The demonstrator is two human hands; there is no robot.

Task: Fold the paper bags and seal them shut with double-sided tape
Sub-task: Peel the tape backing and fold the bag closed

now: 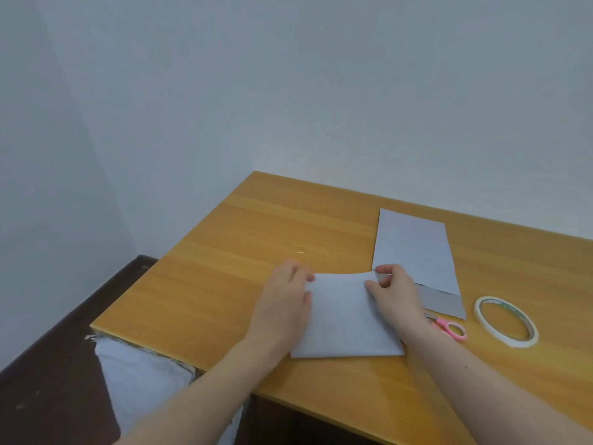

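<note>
A white folded paper bag (343,319) lies flat on the wooden table (256,239) in front of me. My left hand (285,300) pinches its upper left corner with thumb and fingers. My right hand (394,293) pinches its upper right corner, where the paper lifts a little. A second, longer paper bag (414,252) lies flat behind and to the right, its near end showing a grey strip. A roll of double-sided tape (506,322) lies flat at the right. Pink-handled scissors (451,329) lie between my right wrist and the tape roll, partly hidden by my wrist.
The table's left edge runs diagonally, with a dark brown surface (57,364) and a pale cloth (144,380) below it. A plain wall stands close behind the table. Bare wood spreads to the left and back of the bags.
</note>
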